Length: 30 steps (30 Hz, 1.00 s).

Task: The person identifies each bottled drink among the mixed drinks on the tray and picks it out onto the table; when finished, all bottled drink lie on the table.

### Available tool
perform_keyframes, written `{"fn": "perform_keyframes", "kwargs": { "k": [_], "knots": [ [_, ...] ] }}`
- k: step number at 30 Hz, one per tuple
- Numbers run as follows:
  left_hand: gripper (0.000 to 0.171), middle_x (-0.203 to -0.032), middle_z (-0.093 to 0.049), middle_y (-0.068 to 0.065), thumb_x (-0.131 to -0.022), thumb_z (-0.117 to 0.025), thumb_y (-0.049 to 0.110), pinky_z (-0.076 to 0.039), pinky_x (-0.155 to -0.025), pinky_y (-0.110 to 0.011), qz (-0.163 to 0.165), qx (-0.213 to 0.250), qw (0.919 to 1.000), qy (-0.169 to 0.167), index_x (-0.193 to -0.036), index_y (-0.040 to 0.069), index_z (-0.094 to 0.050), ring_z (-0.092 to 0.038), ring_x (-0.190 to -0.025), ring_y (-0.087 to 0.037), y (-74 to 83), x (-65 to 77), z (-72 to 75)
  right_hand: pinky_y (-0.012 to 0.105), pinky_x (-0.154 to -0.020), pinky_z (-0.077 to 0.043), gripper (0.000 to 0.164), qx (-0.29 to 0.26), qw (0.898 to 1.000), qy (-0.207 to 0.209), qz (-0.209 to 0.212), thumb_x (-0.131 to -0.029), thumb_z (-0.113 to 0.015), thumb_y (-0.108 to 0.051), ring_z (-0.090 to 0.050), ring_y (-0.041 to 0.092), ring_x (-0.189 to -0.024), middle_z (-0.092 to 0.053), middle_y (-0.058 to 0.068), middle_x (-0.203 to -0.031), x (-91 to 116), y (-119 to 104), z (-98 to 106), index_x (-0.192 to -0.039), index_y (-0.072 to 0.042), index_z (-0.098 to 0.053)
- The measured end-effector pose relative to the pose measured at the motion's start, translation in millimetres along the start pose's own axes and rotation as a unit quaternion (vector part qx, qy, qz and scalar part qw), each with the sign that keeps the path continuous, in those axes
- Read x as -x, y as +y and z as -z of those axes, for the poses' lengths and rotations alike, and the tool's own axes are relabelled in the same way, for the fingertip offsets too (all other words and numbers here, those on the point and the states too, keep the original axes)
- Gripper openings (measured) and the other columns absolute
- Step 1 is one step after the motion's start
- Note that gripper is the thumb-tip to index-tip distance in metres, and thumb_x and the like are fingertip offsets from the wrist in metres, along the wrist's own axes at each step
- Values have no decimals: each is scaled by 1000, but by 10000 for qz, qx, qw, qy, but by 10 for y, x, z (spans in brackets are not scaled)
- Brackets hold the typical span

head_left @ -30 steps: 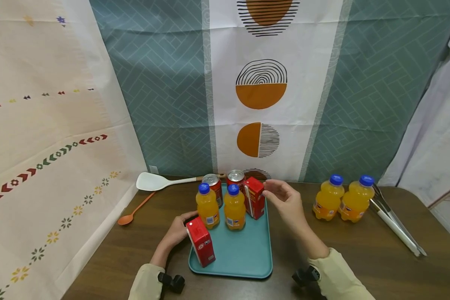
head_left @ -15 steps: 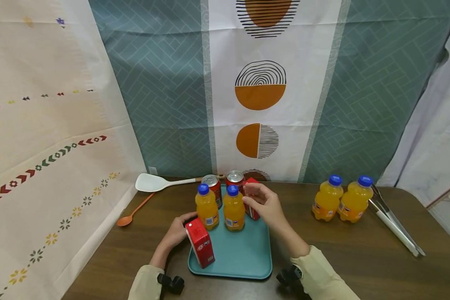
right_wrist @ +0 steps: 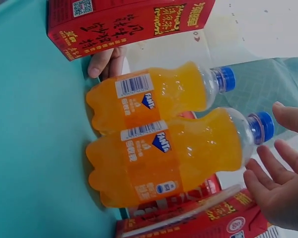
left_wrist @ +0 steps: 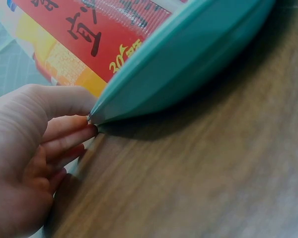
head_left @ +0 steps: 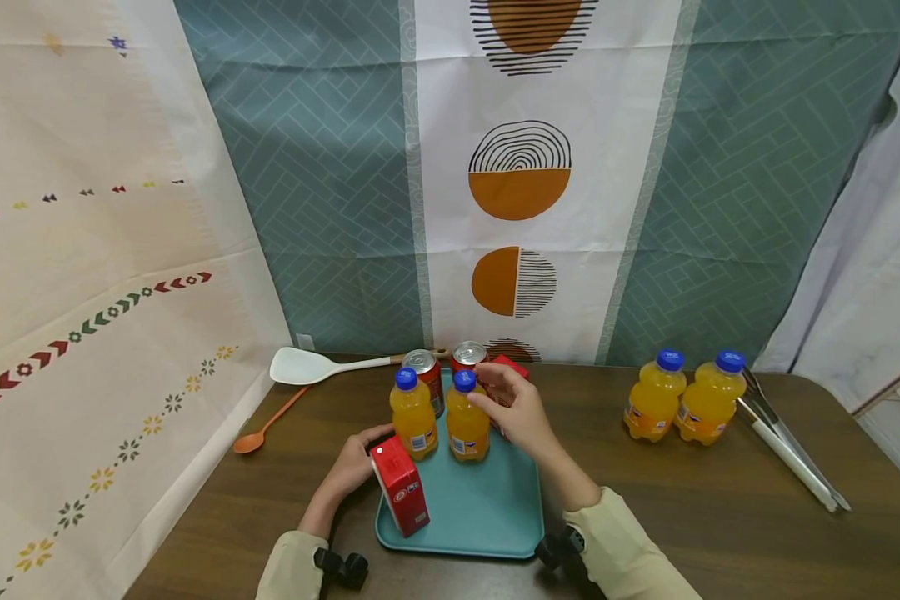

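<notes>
Tray [head_left: 480,512] sits with its rim pinched in my left hand [head_left: 354,462], a red carton [head_left: 405,490] just right of that hand. Fingers spread, my right hand [head_left: 521,419] hangs beside the blue cap [right_wrist: 261,127] of an orange-drink bottle [head_left: 468,427].

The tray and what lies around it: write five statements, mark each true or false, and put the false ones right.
1. Two bottles of orange drink stand upright on the tray. True.
2. The left hand grips one of the bottles. False: the left hand pinches the edge of the tray.
3. The right hand is close to a blue cap. True.
4. The orange spoon lies on the tray. False: the orange spoon lies on the table, to the left of the tray.
5. The tongs lie to the right of the tray. True.
</notes>
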<state>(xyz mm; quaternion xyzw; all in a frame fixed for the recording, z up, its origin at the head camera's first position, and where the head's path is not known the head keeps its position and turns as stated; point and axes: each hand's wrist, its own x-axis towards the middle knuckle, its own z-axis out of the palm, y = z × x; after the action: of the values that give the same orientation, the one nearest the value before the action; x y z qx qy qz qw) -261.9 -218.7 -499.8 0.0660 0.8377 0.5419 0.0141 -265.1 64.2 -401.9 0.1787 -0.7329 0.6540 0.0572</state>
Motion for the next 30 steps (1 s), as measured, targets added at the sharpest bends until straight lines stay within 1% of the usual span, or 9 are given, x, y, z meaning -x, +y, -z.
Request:
{"fn": "perform_keyframes", "kwargs": {
  "k": [3,7,13,16,20,22,26,30],
  "knots": [
    [50,-135,-57,-26,-86,-64,11,-42,-109,-56,-20,-29,10000,-15,-132,-7,-55,-51,-129,-43,-2,-2,1,50,-108,-44,41,150,9999,-16,-14,-89,-68,-9,-58,33,-121,-60,18,-130,6,15,-29,-128,-1,-57],
    [50,-135,-57,-26,-86,-64,11,-41,-109,-56,-15,-27,10000,-4,-132,-7,-55,-51,-129,-43,5,-1,2,53,-107,-45,41,243,9997,61,-24,-88,-70,-11,-58,32,-119,-61,16,-128,12,15,-74,-127,-5,-58],
    [49,-135,-57,-26,-87,-64,10,-41,-109,-56,56,-36,10000,24,-132,-7,-56,-51,-130,-43,16,5,-1,51,-106,-46,48,372,9992,143,29,-89,-70,-12,-58,32,-120,-62,16,-127,33,26,-148,-132,-2,-53],
    [49,-135,-57,-26,-87,-64,10,-40,-109,-56,68,-11,10000,11,-132,-7,-55,-50,-130,-42,24,10,0,51,-106,-46,50,427,9988,221,75,-89,-70,-12,-58,32,-121,-62,16,-128,37,31,-176,-134,-3,-52],
    [49,-136,-57,-26,-87,-64,11,-41,-109,-56,90,-3,10000,-1,-132,-7,-55,-50,-130,-43,26,14,2,52,-104,-47,49,482,9982,281,213,-88,-70,-12,-60,33,-119,-64,16,-126,23,24,-202,-134,-4,-53],
    [50,-136,-57,-26,-87,-64,12,-41,-109,-56,96,-20,10000,-16,-133,-7,-55,-50,-130,-43,23,14,3,50,-103,-49,48,516,9979,273,266,-89,-70,-11,-61,33,-117,-65,17,-125,16,26,-213,-133,-4,-54],
    [50,-136,-57,-26,-87,-64,12,-42,-108,-56,112,-23,9999,-10,-132,-7,-55,-51,-129,-43,20,14,3,47,-100,-51,47,518,9980,286,212,-88,-70,-10,-62,32,-115,-66,16,-123,10,26,-233,-133,-5,-55],
    [50,-135,-58,-25,-87,-64,12,-42,-108,-56,117,-29,9999,16,-132,-7,-56,-51,-129,-42,30,12,-1,49,-97,-53,46,536,9977,357,193,-88,-70,-11,-63,30,-110,-67,15,-120,2,42,-246,-132,-7,-56]
  ]
}}
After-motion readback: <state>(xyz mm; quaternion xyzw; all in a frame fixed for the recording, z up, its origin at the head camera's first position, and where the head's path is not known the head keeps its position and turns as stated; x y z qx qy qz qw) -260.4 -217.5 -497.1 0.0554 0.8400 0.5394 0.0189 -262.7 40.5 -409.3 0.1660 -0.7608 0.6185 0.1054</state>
